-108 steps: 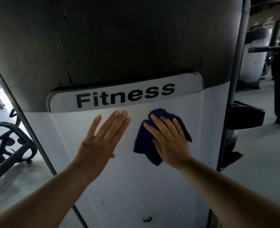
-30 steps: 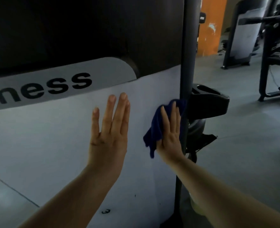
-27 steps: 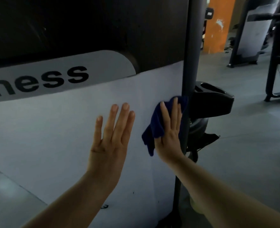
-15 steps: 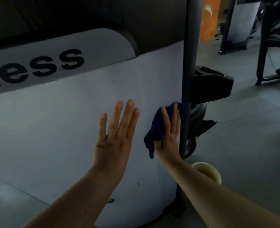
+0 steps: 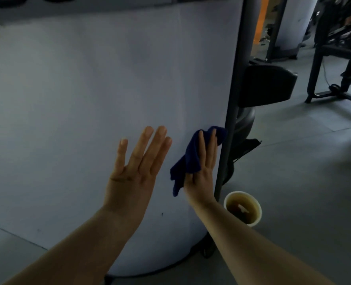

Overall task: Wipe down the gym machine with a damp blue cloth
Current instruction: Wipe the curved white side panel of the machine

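The gym machine's white shroud panel fills the left and middle of the head view. My right hand presses a dark blue cloth flat against the panel's right edge, fingers straight, beside the dark upright post. My left hand rests flat on the panel just left of the cloth, fingers straight and spread a little. The cloth's lower corner hangs loose below my right palm.
A paper cup of brownish liquid stands on the grey floor by the post's foot, close to my right forearm. A black holder juts from the machine's right side. Other dark gym frames stand at the far right.
Both hands have slid down the white panel along its right edge. The "Fitness" lettering has left the view at the top, and the cup has come fully into view.
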`<act>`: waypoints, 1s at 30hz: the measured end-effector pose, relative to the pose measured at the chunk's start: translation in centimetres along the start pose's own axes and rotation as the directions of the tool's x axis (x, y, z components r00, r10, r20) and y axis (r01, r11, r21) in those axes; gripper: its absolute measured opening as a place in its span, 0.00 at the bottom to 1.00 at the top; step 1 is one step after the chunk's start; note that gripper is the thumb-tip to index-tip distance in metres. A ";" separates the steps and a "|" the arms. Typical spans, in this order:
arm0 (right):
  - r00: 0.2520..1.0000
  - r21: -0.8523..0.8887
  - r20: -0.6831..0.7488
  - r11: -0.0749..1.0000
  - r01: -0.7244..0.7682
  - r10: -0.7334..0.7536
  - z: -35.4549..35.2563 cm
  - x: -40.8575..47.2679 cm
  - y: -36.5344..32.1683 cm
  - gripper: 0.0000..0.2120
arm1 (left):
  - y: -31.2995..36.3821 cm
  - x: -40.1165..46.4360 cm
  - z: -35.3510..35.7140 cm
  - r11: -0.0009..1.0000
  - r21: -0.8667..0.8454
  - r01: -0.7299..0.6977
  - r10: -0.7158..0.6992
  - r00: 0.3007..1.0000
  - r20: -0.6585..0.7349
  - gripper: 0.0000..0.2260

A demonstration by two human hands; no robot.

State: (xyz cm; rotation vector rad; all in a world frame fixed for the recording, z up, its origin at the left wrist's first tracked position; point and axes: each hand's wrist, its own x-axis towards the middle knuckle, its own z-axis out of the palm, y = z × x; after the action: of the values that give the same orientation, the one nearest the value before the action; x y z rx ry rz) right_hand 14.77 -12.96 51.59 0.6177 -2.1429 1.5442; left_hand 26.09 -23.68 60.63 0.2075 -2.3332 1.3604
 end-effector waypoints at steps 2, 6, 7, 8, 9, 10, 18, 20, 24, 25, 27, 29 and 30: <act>0.996 -0.005 0.074 0.999 -0.042 0.042 0.5 -3.0 1.6 0.38 | 0.3 0.1 0.2 1.000 0.009 0.008 -0.008 1.000 -0.013 0.43; 0.991 0.069 0.129 0.997 0.037 -0.046 0.4 -4.0 2.6 0.34 | 1.0 -0.1 0.0 0.997 -0.038 0.060 -0.061 0.998 -0.021 0.52; 0.995 0.066 0.081 0.997 0.050 -0.055 0.3 -2.6 2.8 0.33 | 1.4 -0.1 -0.1 0.995 -0.062 0.076 -0.076 0.997 -0.010 0.56; 0.997 0.050 0.015 0.996 0.074 -0.075 0.3 -1.3 3.1 0.33 | 2.0 0.0 -0.1 0.993 -0.078 0.093 -0.094 0.996 -0.007 0.57; 0.995 0.031 -0.028 0.995 0.094 -0.094 0.4 -0.5 3.4 0.33 | 2.4 0.2 -0.2 0.990 -0.087 0.112 -0.112 0.994 0.003 0.58; 0.993 0.009 -0.039 0.994 0.112 -0.111 0.6 -0.7 3.8 0.33 | 2.7 0.5 -0.4 0.987 -0.094 0.128 -0.127 0.992 0.014 0.58; 0.940 -0.139 -0.064 0.936 0.324 -0.335 1.6 -1.5 7.7 0.32 | 3.9 0.0 0.4 0.968 -0.209 0.141 -0.140 0.990 0.016 0.65; 0.922 -0.129 -0.096 0.923 0.362 -0.375 1.7 -0.6 7.0 0.32 | 3.9 0.2 0.6 0.967 -0.203 0.155 -0.156 0.988 0.012 0.66; 0.859 -0.118 -0.016 0.854 0.507 -0.512 3.4 -4.1 10.3 0.30 | 4.8 -0.3 1.4 0.962 -0.196 0.191 -0.186 0.982 0.042 0.67; 0.841 -0.121 -0.031 0.838 0.533 -0.540 3.2 -3.7 10.6 0.28 | 5.3 -0.7 1.6 0.964 -0.184 0.194 -0.188 0.981 0.050 0.67; 0.843 -0.137 -0.074 0.842 0.521 -0.533 2.7 -1.5 9.8 0.27 | 6.2 -1.3 1.8 0.967 -0.159 0.201 -0.192 0.979 0.066 0.66; 0.854 -0.113 -0.086 0.857 0.503 -0.513 2.5 -0.9 8.7 0.29 | 6.8 -1.8 2.0 0.961 -0.157 0.229 -0.220 0.973 0.073 0.66; 0.853 -0.107 -0.077 0.855 0.508 -0.516 2.9 -1.9 8.9 0.29 | 7.2 -2.2 2.1 0.954 -0.168 0.247 -0.239 0.969 0.071 0.65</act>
State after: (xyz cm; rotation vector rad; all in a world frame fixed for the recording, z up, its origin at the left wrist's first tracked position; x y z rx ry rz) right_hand 10.93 -13.03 42.82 0.9656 -1.7572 1.1567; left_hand 25.02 -22.02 53.07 0.4627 -2.3604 1.0369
